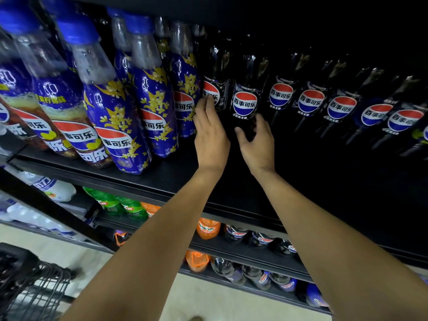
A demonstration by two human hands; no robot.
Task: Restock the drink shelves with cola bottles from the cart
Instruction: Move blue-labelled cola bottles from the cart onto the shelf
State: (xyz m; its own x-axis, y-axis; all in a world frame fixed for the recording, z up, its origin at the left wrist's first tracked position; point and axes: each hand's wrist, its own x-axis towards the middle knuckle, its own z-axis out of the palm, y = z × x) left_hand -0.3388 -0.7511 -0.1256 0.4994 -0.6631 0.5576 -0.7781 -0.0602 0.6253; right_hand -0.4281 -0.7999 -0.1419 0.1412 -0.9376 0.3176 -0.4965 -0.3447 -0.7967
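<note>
Starting at the near left, a black wire cart (34,281) stands on the floor; what it carries cannot be made out. Above it, the left part of the shelf (162,179) holds blue-capped bottles (108,107) with purple-blue labels and yellow flowers. They show the red, white and blue globe and the characters 事可乐, the first character being cut off.

Next comes the left hand (210,135). Its fingers are nearly straight and lie against the side of a black-labelled bottle (216,89), which stands just beside the last flowered one.

To its right is the cola bottle (245,98), upright on the shelf and far in. Its label reads 百事可乐 across the globe, with a smaller line beneath that is too fine to read for certain. The right hand (257,144) holds its lower body, thumb on the left and fingers curled round the right.

Further right, a row of matching bottles (310,100) runs into the dark, all facing forward.

A full plastic bottle like this is probably fairly heavy and stiff under pressure, and its glossy label film is likely slick. The waist at or just below the label looks the safest place to hold it, since the narrow neck would let it swing and knock its neighbours.
</note>
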